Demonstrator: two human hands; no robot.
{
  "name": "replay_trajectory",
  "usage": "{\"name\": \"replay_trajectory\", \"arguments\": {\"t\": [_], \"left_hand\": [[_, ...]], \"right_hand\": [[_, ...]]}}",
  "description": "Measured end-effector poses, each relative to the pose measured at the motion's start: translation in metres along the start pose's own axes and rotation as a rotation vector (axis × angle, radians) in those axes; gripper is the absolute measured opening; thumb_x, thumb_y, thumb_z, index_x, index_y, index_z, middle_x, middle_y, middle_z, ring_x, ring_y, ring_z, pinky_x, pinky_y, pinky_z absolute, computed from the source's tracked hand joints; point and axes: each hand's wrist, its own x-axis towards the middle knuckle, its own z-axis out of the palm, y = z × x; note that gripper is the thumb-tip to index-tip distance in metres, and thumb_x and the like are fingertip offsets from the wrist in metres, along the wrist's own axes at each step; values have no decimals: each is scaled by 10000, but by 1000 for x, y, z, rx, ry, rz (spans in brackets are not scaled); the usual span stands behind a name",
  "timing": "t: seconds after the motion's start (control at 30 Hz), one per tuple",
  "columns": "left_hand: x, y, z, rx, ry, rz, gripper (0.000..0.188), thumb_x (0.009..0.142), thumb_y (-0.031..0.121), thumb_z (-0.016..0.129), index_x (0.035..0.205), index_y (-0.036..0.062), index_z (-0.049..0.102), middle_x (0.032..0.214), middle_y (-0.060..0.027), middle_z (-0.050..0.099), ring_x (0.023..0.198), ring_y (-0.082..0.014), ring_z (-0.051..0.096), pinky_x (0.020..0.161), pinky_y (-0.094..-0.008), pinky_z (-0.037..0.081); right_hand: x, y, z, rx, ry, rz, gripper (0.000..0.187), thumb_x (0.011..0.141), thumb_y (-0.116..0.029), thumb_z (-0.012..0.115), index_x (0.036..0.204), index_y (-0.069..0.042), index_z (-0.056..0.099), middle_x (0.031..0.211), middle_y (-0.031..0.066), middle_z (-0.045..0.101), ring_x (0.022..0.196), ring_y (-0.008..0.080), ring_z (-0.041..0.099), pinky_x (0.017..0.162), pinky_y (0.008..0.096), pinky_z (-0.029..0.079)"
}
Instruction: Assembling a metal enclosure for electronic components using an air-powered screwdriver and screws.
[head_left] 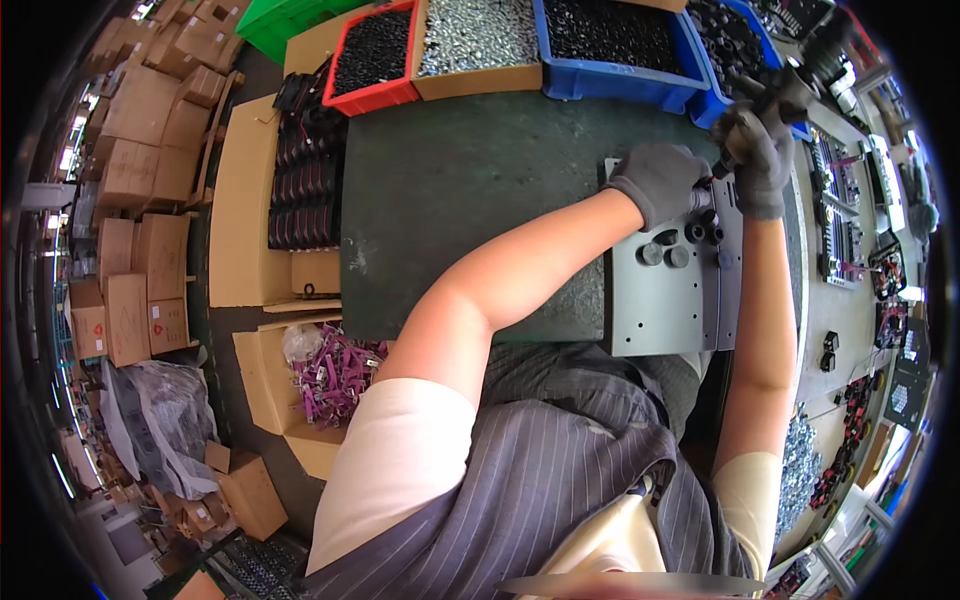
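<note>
A grey metal panel with holes [655, 310] lies at the right edge of the dark work table. My left hand [660, 183], in a grey glove, rests at its far part with fingers curled together; what they hold is hidden. My right hand [760, 165], also gloved, is closed around a dark power screwdriver [787, 98]. The tool's tip points down toward the panel, close to my left fingertips. Several small round black and grey caps [665, 252] sit on the panel just nearer than my left hand.
Along the table's far edge stand a red bin [372, 105] of black parts, a cardboard box [480, 82] of silvery screws and a blue bin [625, 85] of black screws. Cartons with black parts [240, 220] and purple pieces [335, 385] stand left of the table [450, 170].
</note>
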Motion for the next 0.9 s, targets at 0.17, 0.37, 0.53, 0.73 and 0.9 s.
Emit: {"name": "replay_trajectory", "arguments": {"t": [0.17, 0.37, 0.53, 0.73, 0.9], "left_hand": [[11, -13, -17, -569, -38, -253, 245, 935, 273, 591, 1088, 90, 648, 935, -91, 678, 765, -177, 659, 613, -335, 535], [-36, -21, -52, -1856, -94, -646, 244, 1002, 162, 497, 1174, 11, 581, 956, -73, 609, 694, -93, 562, 452, -160, 437], [-100, 5, -51, -1991, -140, -669, 244, 1024, 160, 487, 1210, 19, 556, 986, -80, 586, 722, -98, 563, 459, -162, 446], [-128, 45, -36, -2158, -166, -811, 252, 1021, 149, 503, 1234, 18, 535, 1007, -89, 583, 772, -123, 569, 487, -162, 463], [-133, 49, -31, -2225, -219, -725, 270, 1032, 175, 485, 1241, 31, 580, 966, -50, 599, 707, -64, 539, 472, -149, 405]], "right_hand": [[-17, -35, -8, 138, 115, -232, 582, 860, -182, 602, 1330, 114, 428, 872, 159, 632, 699, 247, 629, 659, 369, 528], [-67, -70, -12, 372, 25, -154, 635, 870, -267, 617, 1399, 26, 422, 927, 121, 574, 820, 251, 562, 627, 316, 490], [-100, -74, -2, 530, 22, -164, 615, 880, -332, 581, 1381, -3, 445, 931, 114, 571, 793, 240, 553, 679, 346, 458], [-104, -75, 4, 770, -95, -244, 488, 881, -245, 577, 1330, -76, 488, 1005, 133, 623, 831, 281, 643, 743, 432, 542], [-115, -76, 8, 676, -26, -222, 508, 858, -361, 594, 1263, -81, 466, 965, 94, 579, 779, 223, 554, 735, 381, 419]]}}
